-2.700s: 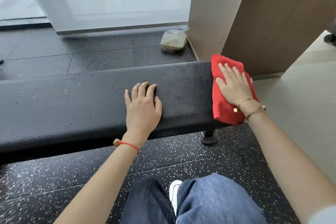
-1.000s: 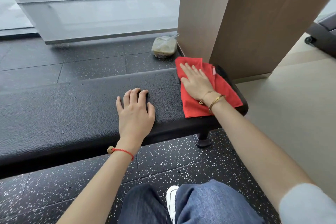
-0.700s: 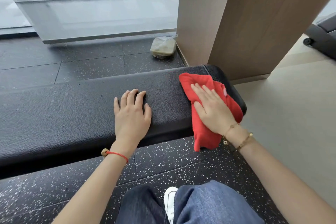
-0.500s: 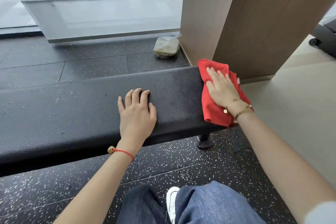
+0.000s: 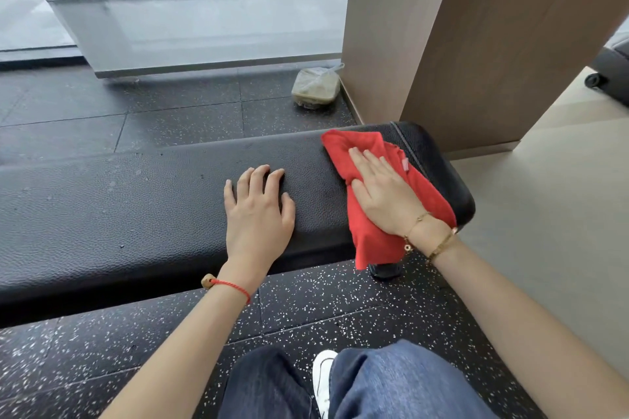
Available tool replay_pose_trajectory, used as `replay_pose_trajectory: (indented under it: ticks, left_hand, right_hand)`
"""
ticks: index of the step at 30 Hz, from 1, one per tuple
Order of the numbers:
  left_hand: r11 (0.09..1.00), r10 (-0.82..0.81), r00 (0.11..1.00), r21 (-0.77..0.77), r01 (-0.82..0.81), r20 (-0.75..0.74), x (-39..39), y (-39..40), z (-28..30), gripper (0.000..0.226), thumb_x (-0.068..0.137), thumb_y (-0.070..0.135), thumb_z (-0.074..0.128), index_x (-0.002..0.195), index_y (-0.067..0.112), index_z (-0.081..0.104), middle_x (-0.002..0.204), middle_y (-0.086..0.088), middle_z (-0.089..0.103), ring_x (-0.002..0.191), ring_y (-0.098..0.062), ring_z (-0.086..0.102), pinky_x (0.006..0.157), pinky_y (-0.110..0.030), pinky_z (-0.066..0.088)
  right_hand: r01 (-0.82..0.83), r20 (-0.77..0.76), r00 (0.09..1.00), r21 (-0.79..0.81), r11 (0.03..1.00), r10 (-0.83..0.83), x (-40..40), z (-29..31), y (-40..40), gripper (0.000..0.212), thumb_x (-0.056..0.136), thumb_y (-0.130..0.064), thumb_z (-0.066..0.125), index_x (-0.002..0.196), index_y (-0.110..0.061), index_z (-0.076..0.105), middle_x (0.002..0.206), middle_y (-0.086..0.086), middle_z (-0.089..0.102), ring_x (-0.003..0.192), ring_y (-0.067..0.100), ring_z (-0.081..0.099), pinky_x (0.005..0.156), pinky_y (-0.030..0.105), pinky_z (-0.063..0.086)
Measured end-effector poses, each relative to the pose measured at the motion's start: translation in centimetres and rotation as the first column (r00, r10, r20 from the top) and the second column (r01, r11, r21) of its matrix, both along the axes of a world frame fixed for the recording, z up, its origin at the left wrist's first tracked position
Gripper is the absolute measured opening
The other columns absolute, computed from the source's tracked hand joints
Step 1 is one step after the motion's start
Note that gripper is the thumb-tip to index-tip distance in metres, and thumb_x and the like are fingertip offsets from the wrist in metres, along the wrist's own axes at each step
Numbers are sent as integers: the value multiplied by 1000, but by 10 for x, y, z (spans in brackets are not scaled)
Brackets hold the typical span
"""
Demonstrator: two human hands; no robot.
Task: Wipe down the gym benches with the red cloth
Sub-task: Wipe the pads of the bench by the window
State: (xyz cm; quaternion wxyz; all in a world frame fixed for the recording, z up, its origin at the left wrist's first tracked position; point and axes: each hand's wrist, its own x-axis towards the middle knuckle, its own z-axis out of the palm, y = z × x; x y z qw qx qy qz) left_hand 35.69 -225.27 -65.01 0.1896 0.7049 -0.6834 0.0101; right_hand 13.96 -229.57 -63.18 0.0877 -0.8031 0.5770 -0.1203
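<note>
Red cloth (image 5: 371, 160) lies bunched on the right end of the gym bench (image 5: 136, 214), its near part draped over the front edge and hanging toward the speckled floor (image 5: 340, 309). The right hand (image 5: 384, 194) presses it down with flat, straight fingers, so this grip is spread, pinching nothing. The left hand (image 5: 258, 211) rests flat on the bench top just left of the cloth, fingers straight and a little apart, bracing the body.

To wipe well here, I judge the palm should keep even pressure and carry the cloth in overlapping passes from the back edge to the front edge, then round the right end, where the seam (image 5: 405, 150) may trap dirt. The hanging part could be folded under so more cloth meets the surface. Pale specks farther left on the bench suggest that stretch needs wiping too.
</note>
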Motion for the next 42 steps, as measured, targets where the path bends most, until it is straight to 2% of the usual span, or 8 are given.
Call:
replay_pose_trajectory:
  ticks: [7,12,17,22,27,31,35,42]
  left_hand:
    - [1000,15,1000,-12,-14,16,-4,1,2,45,95,34,41,137,21,48,144,-2,45,138,-25,35,117,-52,20]
    - [999,22,1000,-32,-23,-13,-2,-1,1,44,93,33,45,135,21,52,141,-1,49,136,-25,38,117,-51,21]
    - [1000,6,1000,-29,-7,-27,0,-1,-1,44,95,33,45,137,22,51,144,-1,48,138,-24,37,118,-50,20]
    - [1000,2,999,-28,-3,-35,-1,0,-1,45,96,33,44,139,22,49,146,-2,46,140,-24,34,120,-51,18]
    - [1000,12,999,-22,-13,-29,-4,1,2,45,96,33,43,139,21,50,146,-2,46,140,-24,35,119,-51,18]
    - [1000,17,999,-22,-18,-33,-4,0,2,45,95,33,44,137,21,51,145,-1,47,139,-24,35,119,-51,18]
    - [1000,8,999,-25,-9,-34,-2,1,0,45,96,32,45,138,21,51,146,-2,47,140,-24,35,119,-51,18]
    - [1000,0,1000,-24,-1,-31,0,1,0,45,97,33,44,140,21,49,147,-2,46,140,-25,35,119,-51,19]
  right_hand:
    - [288,-9,957,92,953,-288,1,13,-68,57,102,-23,28,155,-9,12,163,8,11,150,22,10,123,35,1]
    - [42,21,999,77,996,-44,57,10,-56,59,100,-26,34,155,-19,14,163,3,15,150,20,11,123,36,3]
    - [-92,16,996,-13,996,92,24,6,2,60,98,-34,43,154,-31,20,161,-3,22,149,16,16,123,34,4]
    - [43,-103,994,-24,999,-45,-22,5,7,60,97,-48,40,153,-35,21,159,-13,23,148,13,17,122,46,-2]
    - [216,-61,975,52,975,-212,1,7,-47,59,100,-41,32,155,-26,15,162,-7,15,150,17,10,122,43,-2]
    - [148,-43,988,58,987,-146,39,6,-45,60,100,-37,31,156,-22,13,163,-4,13,150,17,9,122,41,-2]
    - [82,-56,995,1,997,-81,19,1,-4,59,99,-38,35,154,-32,16,161,-12,18,149,13,13,122,44,3]
    - [233,-21,972,16,972,-233,-34,0,-3,54,100,-33,33,153,-30,21,160,-12,20,148,14,15,121,43,3]
